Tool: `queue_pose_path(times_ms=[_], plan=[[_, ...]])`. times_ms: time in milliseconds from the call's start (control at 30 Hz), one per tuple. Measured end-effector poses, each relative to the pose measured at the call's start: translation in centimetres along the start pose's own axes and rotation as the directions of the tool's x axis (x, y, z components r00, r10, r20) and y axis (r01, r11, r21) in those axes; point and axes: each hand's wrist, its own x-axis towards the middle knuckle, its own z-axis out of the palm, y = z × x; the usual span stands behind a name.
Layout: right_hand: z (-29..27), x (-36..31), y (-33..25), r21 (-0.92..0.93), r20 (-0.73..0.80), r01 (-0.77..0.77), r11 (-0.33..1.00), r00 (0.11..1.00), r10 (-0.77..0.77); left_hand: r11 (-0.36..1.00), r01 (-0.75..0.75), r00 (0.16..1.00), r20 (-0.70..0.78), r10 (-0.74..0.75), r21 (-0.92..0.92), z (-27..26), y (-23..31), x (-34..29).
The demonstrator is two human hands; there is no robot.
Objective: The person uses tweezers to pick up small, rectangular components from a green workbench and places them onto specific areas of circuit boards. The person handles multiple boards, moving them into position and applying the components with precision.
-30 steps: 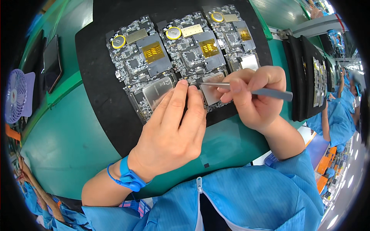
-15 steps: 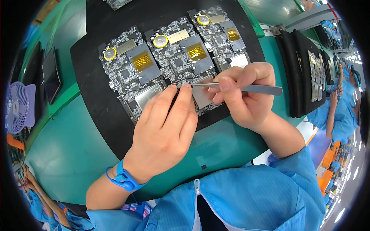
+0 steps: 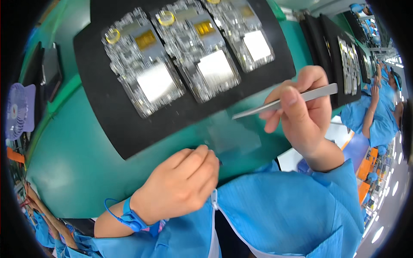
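Note:
My right hand (image 3: 303, 118) grips metal tweezers (image 3: 258, 109), their tip pointing left over the green bench in front of the circuit boards. Lower down, my left hand (image 3: 178, 182) is closed with its fingers curled together, its fingertips beside a small dark piece (image 3: 220, 163). Whether the fingers hold it is hidden. A blue wrist strap (image 3: 131, 215) circles my left wrist. On the black mat (image 3: 107, 116) lie the left circuit board (image 3: 124, 58), the middle circuit board (image 3: 183, 43) and the right circuit board (image 3: 232, 32), with silvery plates, amber film and yellow-rimmed round cells.
A faint translucent patch (image 3: 234, 135) lies on the green bench (image 3: 77, 172). At the left are a purple fan (image 3: 19, 109) and a dark flat device (image 3: 51, 71). More boards (image 3: 350, 64) rest on black mats at the right, where another person (image 3: 376, 116) sits.
Both hands have left the middle board. My left hand has drawn back toward me and curled its fingers; my right hand has moved right and down with the tweezers. The view has shifted.

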Motion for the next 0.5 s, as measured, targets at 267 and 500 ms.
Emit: queue_pose_path(times_ms=[267, 500], plan=[[1.8, -9.4, 2.4, 0.085, -0.019, -0.278, 0.957, 0.960, 0.280, 0.999, -0.045, 0.998, 0.040, 0.045, 0.002, 2.6, 1.6, -2.7], [3.3, -10.1, 3.4, 0.019, -0.057, -0.146, 0.989, 0.988, 0.147, 0.995, -0.088, 0.995, 0.039, 0.090, -0.039, 2.4, 1.2, -2.6]])
